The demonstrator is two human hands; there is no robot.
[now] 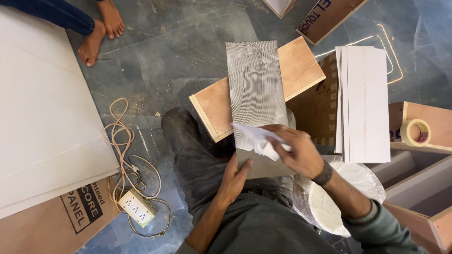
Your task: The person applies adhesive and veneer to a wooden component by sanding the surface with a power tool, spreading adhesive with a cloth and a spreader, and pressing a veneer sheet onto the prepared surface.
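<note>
A long grey strip (256, 89) covered in combed white glue lies across a plywood board (301, 66) and over my lap. My left hand (234, 178) presses flat on the strip's near bare end, holding it down. My right hand (297, 151) grips a white scraper-like piece (256, 134) with glue on it, held against the strip just above its near end. My dark trouser leg (188, 146) stretches out to the left under the board.
A stack of white strips (365, 103) lies to the right, beside a roll of masking tape (416, 132) on a wooden box. A power strip (135, 208) with coiled cable sits at left, next to a large white sheet (42, 117). Another person's bare feet (99, 30) stand top left.
</note>
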